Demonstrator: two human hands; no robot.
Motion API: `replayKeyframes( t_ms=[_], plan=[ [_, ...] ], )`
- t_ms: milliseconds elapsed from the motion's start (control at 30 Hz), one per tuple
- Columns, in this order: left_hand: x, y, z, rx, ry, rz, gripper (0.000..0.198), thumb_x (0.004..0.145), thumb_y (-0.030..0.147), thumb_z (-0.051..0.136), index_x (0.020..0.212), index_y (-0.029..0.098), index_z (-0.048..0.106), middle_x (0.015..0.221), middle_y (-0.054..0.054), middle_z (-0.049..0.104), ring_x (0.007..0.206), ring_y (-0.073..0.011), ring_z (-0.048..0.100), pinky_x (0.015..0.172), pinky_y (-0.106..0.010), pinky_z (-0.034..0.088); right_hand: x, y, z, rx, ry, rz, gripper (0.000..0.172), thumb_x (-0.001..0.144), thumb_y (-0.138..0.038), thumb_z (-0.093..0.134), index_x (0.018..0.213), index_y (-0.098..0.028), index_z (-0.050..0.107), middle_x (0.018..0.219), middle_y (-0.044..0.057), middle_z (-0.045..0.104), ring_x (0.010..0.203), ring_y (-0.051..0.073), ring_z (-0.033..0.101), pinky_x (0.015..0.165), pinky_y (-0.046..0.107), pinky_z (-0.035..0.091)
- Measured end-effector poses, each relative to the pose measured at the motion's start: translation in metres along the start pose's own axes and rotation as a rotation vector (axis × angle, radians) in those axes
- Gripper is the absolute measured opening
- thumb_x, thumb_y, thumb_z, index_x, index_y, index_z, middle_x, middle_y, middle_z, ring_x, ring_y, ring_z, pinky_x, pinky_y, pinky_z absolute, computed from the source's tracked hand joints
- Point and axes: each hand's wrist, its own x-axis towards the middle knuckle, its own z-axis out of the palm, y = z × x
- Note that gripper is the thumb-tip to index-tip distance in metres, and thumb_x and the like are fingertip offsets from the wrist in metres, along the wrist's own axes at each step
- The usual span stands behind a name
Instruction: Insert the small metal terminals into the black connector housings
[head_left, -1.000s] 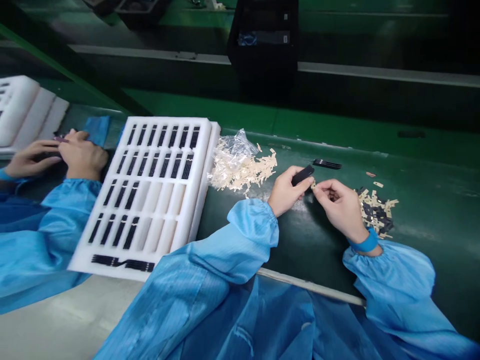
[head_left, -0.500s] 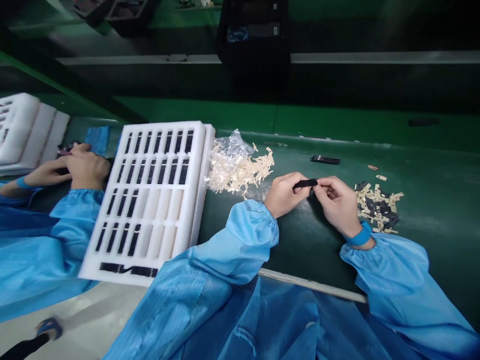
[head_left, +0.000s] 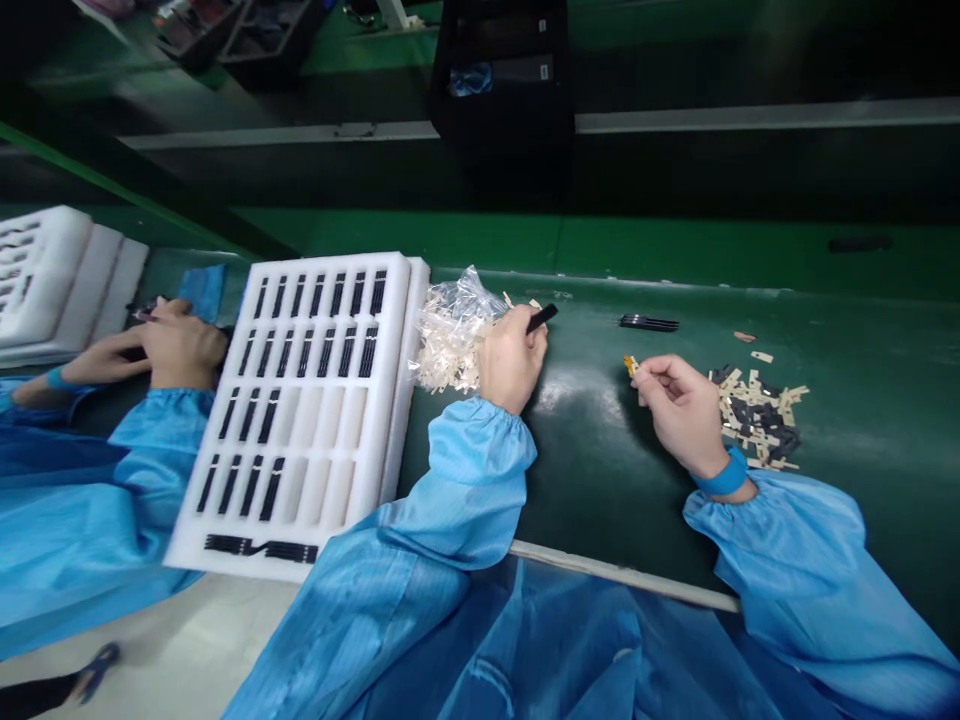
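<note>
My left hand [head_left: 511, 362] is closed on a thin black strip [head_left: 542, 318] that sticks out past its fingers. It is over the heap of small cream-coloured tabs [head_left: 450, 355], partly covering it. My right hand [head_left: 679, 410], with a blue wristband, pinches a small orange-gold piece [head_left: 630, 366] between thumb and fingertips. Close to its right lies a mixed pile of cream and dark grey tabs [head_left: 759, 415]. Beyond the hands, several black strips [head_left: 649, 322] lie side by side on the green bench [head_left: 600, 480].
Left of me a white foam tray [head_left: 367, 400] holds black strips in slots, some slots bare. A clear plastic bag [head_left: 469, 295] rests on the cream heap. A co-worker's hands [head_left: 176, 345] are beyond the tray. Black bins [head_left: 274, 40] stand at the back.
My hands have come apart. The left one has moved left to the cream heap, carrying the black strip. The right one stays nearly in place, and the orange-gold piece now shows in it.
</note>
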Motion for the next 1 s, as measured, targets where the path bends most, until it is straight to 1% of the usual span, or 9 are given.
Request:
replayKeyframes(
  t_ms=[67, 167, 267, 333, 467, 567, 633, 800, 1000],
  plan=[
    [-0.007, 0.010, 0.005, -0.246, -0.176, 0.026, 0.022, 0.091, 0.023, 0.063, 0.111, 0.019, 0.071, 0.089, -0.003, 0.071, 0.077, -0.0150, 0.065, 0.076, -0.026, 0.050, 0.001, -0.002, -0.003, -0.054, -0.035, -0.043, 0.011, 0.091, -0.027, 0.061, 0.082, -0.021, 0.064, 0.069, -0.001, 0.060, 0.059, 0.013, 0.052, 0.058, 0.028, 0.042],
    [-0.018, 0.027, 0.009, -0.553, -0.471, 0.043, 0.030, 0.094, 0.034, 0.064, 0.118, 0.017, 0.072, 0.090, -0.004, 0.073, 0.080, -0.0149, 0.068, 0.080, -0.025, 0.053, 0.003, -0.003, -0.010, -0.149, -0.099, -0.153, 0.017, 0.092, -0.021, 0.057, 0.076, -0.021, 0.059, 0.067, -0.002, 0.055, 0.060, 0.013, 0.050, 0.060, 0.029, 0.040],
    [-0.024, 0.035, 0.010, -0.616, -0.616, 0.048, 0.036, 0.094, 0.037, 0.064, 0.122, 0.016, 0.071, 0.098, -0.006, 0.074, 0.089, -0.0163, 0.069, 0.083, -0.025, 0.052, 0.006, -0.004, -0.015, -0.188, -0.176, -0.236, 0.020, 0.094, -0.021, 0.056, 0.074, -0.021, 0.056, 0.067, -0.002, 0.054, 0.061, 0.013, 0.049, 0.061, 0.029, 0.039],
    [-0.025, 0.034, 0.011, -0.585, -0.659, 0.062, 0.030, 0.093, 0.037, 0.065, 0.113, 0.016, 0.072, 0.097, -0.005, 0.073, 0.087, -0.0157, 0.066, 0.080, -0.025, 0.050, 0.007, -0.004, -0.016, -0.193, -0.214, -0.269, 0.021, 0.095, -0.022, 0.057, 0.075, -0.021, 0.057, 0.068, -0.002, 0.054, 0.060, 0.013, 0.048, 0.060, 0.029, 0.038],
    [-0.025, 0.028, 0.018, -0.528, -0.655, 0.067, 0.026, 0.091, 0.041, 0.066, 0.085, 0.016, 0.067, 0.074, 0.002, 0.061, 0.072, -0.0122, 0.055, 0.066, -0.024, 0.042, 0.005, -0.003, -0.015, -0.220, -0.212, -0.283, 0.019, 0.097, -0.024, 0.058, 0.077, -0.021, 0.058, 0.071, -0.001, 0.054, 0.060, 0.013, 0.048, 0.059, 0.029, 0.039],
    [-0.026, 0.025, 0.022, -0.532, -0.577, 0.015, 0.022, 0.088, 0.038, 0.067, 0.084, 0.017, 0.066, 0.071, 0.003, 0.058, 0.067, -0.0110, 0.052, 0.063, -0.024, 0.040, 0.002, -0.003, -0.012, -0.260, -0.041, -0.232, 0.006, 0.095, -0.029, 0.064, 0.096, -0.022, 0.064, 0.077, -0.001, 0.055, 0.062, 0.014, 0.051, 0.060, 0.029, 0.043],
    [-0.027, 0.025, 0.023, -0.517, -0.527, -0.005, 0.018, 0.087, 0.035, 0.068, 0.087, 0.017, 0.068, 0.072, 0.002, 0.061, 0.067, -0.0113, 0.055, 0.063, -0.023, 0.041, -0.001, -0.005, -0.010, -0.310, 0.018, -0.239, 0.010, 0.096, -0.031, 0.065, 0.102, -0.023, 0.065, 0.077, -0.001, 0.055, 0.062, 0.014, 0.051, 0.059, 0.030, 0.044],
    [-0.032, 0.029, 0.021, -0.444, -0.496, 0.036, 0.016, 0.087, 0.032, 0.066, 0.095, 0.019, 0.072, 0.077, 0.002, 0.069, 0.070, -0.0116, 0.060, 0.065, -0.022, 0.044, -0.004, -0.010, -0.010, -0.496, -0.105, -0.430, 0.012, 0.101, -0.027, 0.058, 0.098, -0.023, 0.069, 0.076, 0.002, 0.060, 0.063, 0.015, 0.054, 0.061, 0.031, 0.045],
    [-0.033, 0.032, 0.019, -0.362, -0.495, 0.092, 0.012, 0.087, 0.027, 0.064, 0.092, 0.021, 0.072, 0.073, 0.003, 0.067, 0.067, -0.0109, 0.058, 0.065, -0.022, 0.042, -0.003, -0.009, -0.009, -0.489, -0.118, -0.460, 0.010, 0.099, -0.024, 0.059, 0.094, -0.022, 0.067, 0.072, -0.001, 0.060, 0.059, 0.013, 0.054, 0.057, 0.029, 0.043]
  ],
)
